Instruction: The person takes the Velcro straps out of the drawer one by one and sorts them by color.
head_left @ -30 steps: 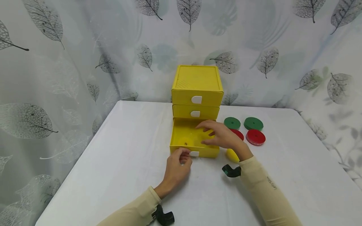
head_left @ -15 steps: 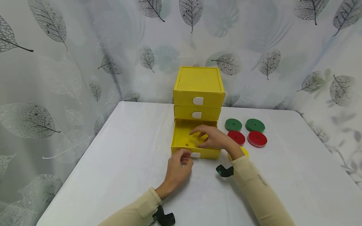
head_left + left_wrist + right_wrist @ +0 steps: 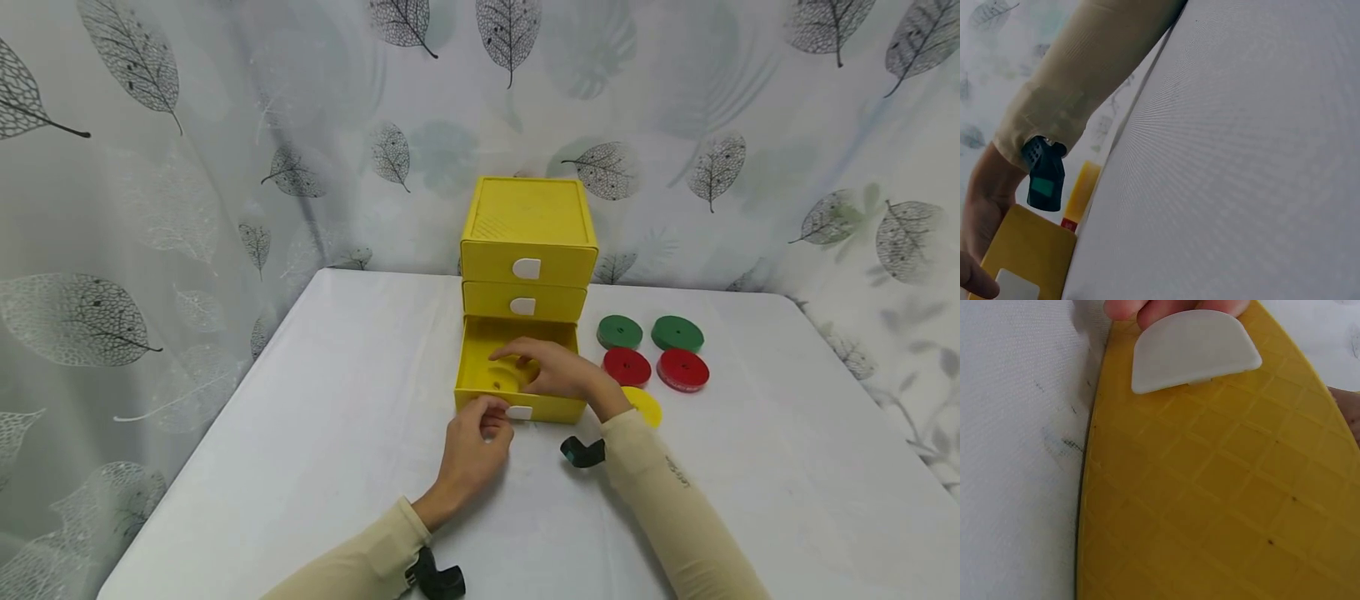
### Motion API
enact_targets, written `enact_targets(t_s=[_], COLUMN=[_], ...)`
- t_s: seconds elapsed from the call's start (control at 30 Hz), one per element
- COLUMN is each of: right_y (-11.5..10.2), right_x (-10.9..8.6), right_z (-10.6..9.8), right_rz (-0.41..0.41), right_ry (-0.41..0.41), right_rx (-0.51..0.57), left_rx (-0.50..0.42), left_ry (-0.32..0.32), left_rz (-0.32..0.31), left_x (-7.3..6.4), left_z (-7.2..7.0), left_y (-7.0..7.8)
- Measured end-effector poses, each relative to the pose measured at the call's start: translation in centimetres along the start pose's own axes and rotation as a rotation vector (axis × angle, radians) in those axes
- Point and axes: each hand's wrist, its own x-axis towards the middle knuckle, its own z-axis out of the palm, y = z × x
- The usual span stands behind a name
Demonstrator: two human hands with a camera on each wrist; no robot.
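A yellow drawer unit [image 3: 529, 208] stands against the back curtain, its bottom drawer [image 3: 557, 408] pulled out. My left hand [image 3: 474, 442] grips the drawer's front wall with curled fingers beside the white handle [image 3: 519, 412]. In the right wrist view, fingertips [image 3: 1166, 309] touch the handle's edge. Over the drawer reaches my right hand [image 3: 555, 368], fingers bent and spread, thumb dipping inside. Beneath them lies a flat, round yellow roll [image 3: 507, 381] with a small centre hole, on the drawer floor. Whether the fingers touch it cannot be told.
Right of the unit lie two green rolls [image 3: 677, 333] and two red rolls [image 3: 683, 370]. Another yellow roll [image 3: 647, 407] is partly behind the right wrist. The two upper drawers [image 3: 487, 298] are closed. A white cloth [image 3: 337, 400] covers the table.
My right hand has moved left and lower into the drawer, over the yellow roll. More of the red and yellow rolls on the table shows. My left hand stays on the drawer front.
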Motion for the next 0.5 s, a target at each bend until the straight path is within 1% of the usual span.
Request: enact_targets(t_s=[0.27, 0.5], right_y=[0.18, 0.27], right_x=[0.67, 0.87], right_z=[0.53, 0.64], right_rz=[-0.020, -0.022], right_ry=[-0.043, -0.067], right_rx=[-0.025, -0.042], left_rx=[-0.013, -0.007], left_ry=[0.002, 0.008], left_rz=[-0.001, 0.018], left_x=[-0.16, -0.10], left_z=[-0.04, 0.06], left_y=[0.04, -0.22])
